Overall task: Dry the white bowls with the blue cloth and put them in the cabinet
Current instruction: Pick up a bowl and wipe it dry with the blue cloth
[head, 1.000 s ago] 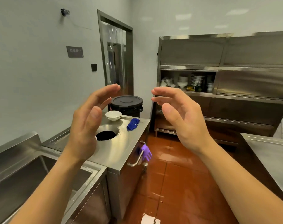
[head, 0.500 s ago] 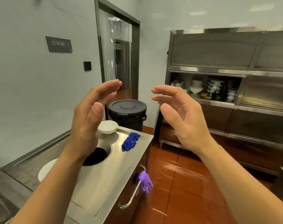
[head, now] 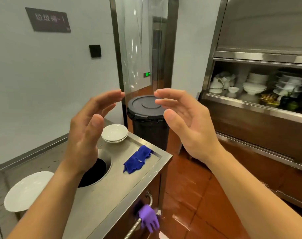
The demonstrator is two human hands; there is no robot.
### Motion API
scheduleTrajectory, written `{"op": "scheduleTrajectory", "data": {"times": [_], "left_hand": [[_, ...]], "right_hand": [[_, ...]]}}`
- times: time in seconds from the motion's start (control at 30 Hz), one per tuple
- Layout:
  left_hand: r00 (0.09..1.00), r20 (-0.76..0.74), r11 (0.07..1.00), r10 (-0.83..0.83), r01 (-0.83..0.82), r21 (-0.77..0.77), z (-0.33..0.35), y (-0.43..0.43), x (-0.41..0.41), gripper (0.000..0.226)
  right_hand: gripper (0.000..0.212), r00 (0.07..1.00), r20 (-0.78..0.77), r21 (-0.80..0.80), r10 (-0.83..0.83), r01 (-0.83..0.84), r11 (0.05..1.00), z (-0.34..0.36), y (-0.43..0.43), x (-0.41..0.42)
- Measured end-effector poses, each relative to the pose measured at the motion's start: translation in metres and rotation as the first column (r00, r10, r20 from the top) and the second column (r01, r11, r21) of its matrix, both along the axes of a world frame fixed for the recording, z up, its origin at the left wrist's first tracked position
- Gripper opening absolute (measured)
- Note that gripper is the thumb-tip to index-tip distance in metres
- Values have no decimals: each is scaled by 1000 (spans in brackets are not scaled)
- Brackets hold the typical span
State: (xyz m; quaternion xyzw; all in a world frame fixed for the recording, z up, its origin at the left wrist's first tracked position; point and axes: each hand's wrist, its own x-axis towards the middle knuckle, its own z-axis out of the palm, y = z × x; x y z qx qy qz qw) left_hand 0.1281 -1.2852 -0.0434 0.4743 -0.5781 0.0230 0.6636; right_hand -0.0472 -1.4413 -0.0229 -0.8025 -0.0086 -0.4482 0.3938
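Observation:
Two stacked white bowls [head: 114,133] sit at the far end of the steel counter [head: 115,185]. A larger white bowl [head: 25,190] rests near its left front. The crumpled blue cloth [head: 137,159] lies by the counter's right edge. My left hand [head: 88,133] and my right hand [head: 186,123] are raised in the air above the counter, palms facing each other, fingers apart, holding nothing. The steel cabinet [head: 250,109] stands at the right, its open shelf holding white dishes [head: 253,86].
A round hole [head: 95,171] opens in the counter top, partly behind my left wrist. A lidded black bin [head: 147,116] stands beyond the counter. A purple glove [head: 148,219] hangs on the counter's handle. The red tiled floor [head: 190,195] looks wet.
The view has moved closer to the counter and cabinet. Both hands stay raised and apart, empty, with the large white bowl coming into sight at the left.

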Motion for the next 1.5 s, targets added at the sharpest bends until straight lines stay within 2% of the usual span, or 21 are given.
{"op": "scheduleTrajectory", "data": {"times": [0.37, 0.6, 0.83, 0.9, 1.0, 1.13, 1.23, 1.37, 1.5], "left_hand": [[958, -118, 963, 263, -251, 102, -56, -107, 46, 62], [893, -216, 914, 396, -359, 192, -144, -181, 106, 62], [759, -319, 812, 568, -453, 367, -239, -228, 138, 60], [697, -271, 723, 664, -507, 469, -266, -240, 149, 55], [581, -173, 539, 795, -547, 641, -311, -256, 161, 34], [453, -108, 354, 885, -504, 788, -373, -274, 175, 38], [432, -41, 256, 901, -453, 854, -409, -281, 184, 37], [459, 78, 139, 885, -419, 897, -436, -285, 192, 39], [511, 294, -104, 808, -367, 924, -448, -283, 196, 53]], "right_hand": [[45, 937, -77, 124, 340, -330, 936, -67, -143, 107], [47, 888, -207, 173, 411, -380, 909, -143, -224, 193], [46, 809, -325, 302, 489, -402, 865, -232, -281, 255], [45, 776, -357, 343, 520, -409, 845, -259, -296, 274], [46, 717, -444, 350, 538, -414, 841, -301, -317, 301], [46, 608, -585, 307, 537, -447, 840, -368, -337, 338], [45, 534, -673, 262, 512, -475, 840, -412, -341, 361], [45, 480, -727, 195, 491, -541, 818, -452, -333, 379], [45, 455, -828, -36, 329, -627, 778, -471, -328, 389]]}}
